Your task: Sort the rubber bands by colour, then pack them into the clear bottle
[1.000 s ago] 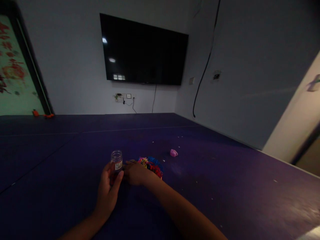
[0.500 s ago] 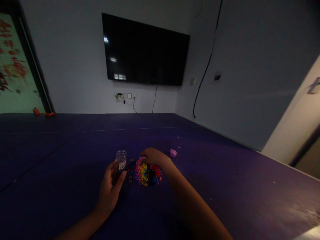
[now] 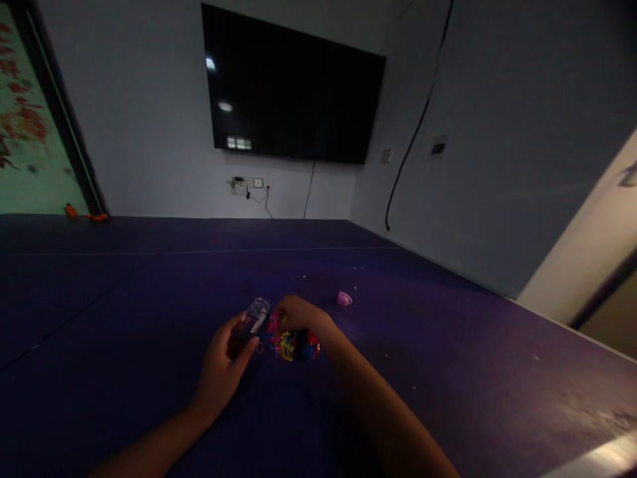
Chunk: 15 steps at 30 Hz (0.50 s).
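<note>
My left hand is wrapped round a clear jar with a white label, and its open mouth tilts up and to the right. Right beside it, a heap of colourful rubber bands lies on the purple floor. My right hand reaches over the back of this heap with curled fingers, a pink and red bunch of the bands at its fingertips close to the jar's mouth. The fingertips are partly hidden. A small pink piece with a loop, perhaps a lid, sits behind and to the right of the heap.
Small white scraps dot the purple floor. A large black television hangs on the far wall above sockets and cables. A black cable runs down the right wall. Orange objects lie by the door at far left.
The jar in my left hand has tipped rightward, its mouth closer to the heap. My right hand has pulled a bunch of rubber bands towards the jar. The view has dipped slightly.
</note>
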### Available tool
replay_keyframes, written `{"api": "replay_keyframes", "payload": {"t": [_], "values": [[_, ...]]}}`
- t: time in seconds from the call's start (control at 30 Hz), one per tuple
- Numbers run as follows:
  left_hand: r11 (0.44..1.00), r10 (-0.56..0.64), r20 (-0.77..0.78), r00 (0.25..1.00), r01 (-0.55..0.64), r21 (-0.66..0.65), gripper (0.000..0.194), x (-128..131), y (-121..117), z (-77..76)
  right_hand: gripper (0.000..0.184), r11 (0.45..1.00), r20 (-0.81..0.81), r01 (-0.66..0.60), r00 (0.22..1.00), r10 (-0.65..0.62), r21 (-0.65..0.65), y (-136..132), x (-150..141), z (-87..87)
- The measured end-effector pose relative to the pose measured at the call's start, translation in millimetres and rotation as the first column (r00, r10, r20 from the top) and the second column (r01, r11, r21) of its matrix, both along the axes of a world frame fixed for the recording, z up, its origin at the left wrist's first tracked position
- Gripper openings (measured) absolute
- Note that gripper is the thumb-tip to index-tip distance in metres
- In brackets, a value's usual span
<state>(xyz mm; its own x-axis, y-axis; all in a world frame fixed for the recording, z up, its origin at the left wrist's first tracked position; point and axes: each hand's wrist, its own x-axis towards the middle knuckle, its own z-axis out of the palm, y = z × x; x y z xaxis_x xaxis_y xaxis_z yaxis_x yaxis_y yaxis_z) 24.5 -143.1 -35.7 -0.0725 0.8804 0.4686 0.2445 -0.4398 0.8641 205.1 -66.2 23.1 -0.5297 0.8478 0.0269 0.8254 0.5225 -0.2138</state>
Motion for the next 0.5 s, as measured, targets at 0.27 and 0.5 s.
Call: {"api": "replay_keyframes", "payload": {"t": [0.27,0.5], "values": [[0.999,0.042,-0.061,0.997,-0.042,0.010,0.046,-1,2,0.9,0.030,0.999,-0.027,0.008,1.000,-0.007,0.035,9,-1,-10.3],[0.998,0.051,-0.088,0.995,-0.053,-0.018,0.046,-2,4,1.5,0.030,0.997,-0.065,0.024,0.998,-0.019,0.079,11,3,-9.3]]}}
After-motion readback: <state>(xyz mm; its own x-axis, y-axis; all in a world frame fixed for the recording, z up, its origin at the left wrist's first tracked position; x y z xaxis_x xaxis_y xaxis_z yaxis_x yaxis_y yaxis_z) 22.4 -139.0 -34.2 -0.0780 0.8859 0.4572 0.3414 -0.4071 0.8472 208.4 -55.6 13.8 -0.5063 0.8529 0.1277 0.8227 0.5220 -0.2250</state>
